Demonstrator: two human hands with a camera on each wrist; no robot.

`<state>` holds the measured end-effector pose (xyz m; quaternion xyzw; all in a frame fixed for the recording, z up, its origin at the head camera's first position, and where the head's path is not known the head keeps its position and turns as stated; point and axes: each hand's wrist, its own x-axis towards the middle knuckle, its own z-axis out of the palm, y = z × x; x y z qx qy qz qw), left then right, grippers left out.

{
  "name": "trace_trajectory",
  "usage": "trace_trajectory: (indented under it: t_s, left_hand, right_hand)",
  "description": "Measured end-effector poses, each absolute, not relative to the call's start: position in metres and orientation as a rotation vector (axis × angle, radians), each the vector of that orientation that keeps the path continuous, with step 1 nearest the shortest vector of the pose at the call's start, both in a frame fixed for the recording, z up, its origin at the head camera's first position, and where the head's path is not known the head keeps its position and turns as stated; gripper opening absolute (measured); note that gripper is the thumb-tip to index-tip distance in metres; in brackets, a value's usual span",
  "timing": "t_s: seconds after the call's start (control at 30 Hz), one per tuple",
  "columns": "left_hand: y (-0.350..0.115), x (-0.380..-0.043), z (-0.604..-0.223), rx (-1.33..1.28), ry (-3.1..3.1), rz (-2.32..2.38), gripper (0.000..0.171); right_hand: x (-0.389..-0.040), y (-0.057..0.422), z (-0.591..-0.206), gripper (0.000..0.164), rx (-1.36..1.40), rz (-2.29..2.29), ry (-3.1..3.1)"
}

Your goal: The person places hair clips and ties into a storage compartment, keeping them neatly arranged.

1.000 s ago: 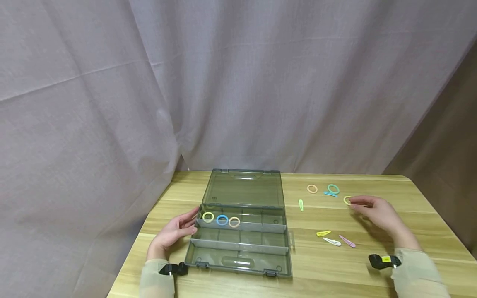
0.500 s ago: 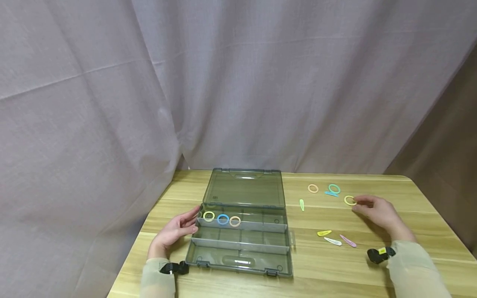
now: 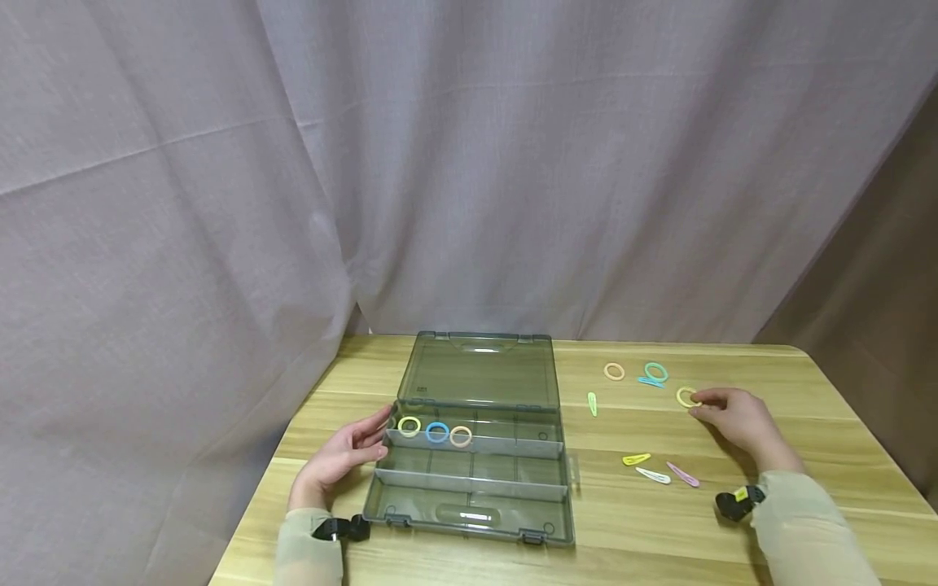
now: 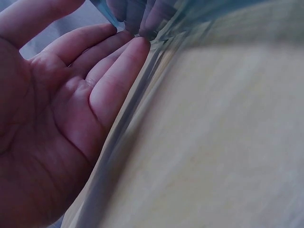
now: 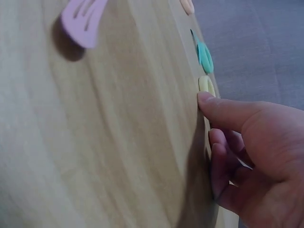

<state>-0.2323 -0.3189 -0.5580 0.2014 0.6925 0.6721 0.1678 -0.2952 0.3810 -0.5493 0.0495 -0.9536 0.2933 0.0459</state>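
In the head view my right hand pinches the near right edge of a pale yellow hair tie, low over the wooden table. The right wrist view shows thumb and fingertips at this hair tie, which the thumb partly hides. My left hand rests at the left side of an open, see-through dark green divider box, its fingers fairly straight and the thumb at the rim. In the left wrist view the fingertips touch the box wall. Inside the box's back compartment are yellow, blue and peach hair ties.
Beyond my right hand lie a peach hair tie and a green one touching a blue snap clip. Light green, yellow, white and pink snap clips lie nearer. A grey curtain hangs behind the table.
My right wrist and forearm have swung a little left, and the pinched yellow hair tie shows more fully beyond the fingertips than a second ago. My left hand and the box stay put.
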Motion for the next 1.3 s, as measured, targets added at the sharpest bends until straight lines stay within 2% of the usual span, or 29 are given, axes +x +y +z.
trace_trajectory:
  t_s: [0.83,1.3]
  left_hand:
    - [-0.3197,-0.2326,-0.5583,0.575,1.983,1.897,0.079]
    - [-0.3185,-0.2314,-0.5576,0.572,1.982,1.902,0.079]
  right_hand:
    - [-0.2869,0.3767,-0.5526,0.027,0.079,0.906,-2.898]
    - [-0.2864,0.3770,-0.5538,0.027,0.071,0.913,-2.896]
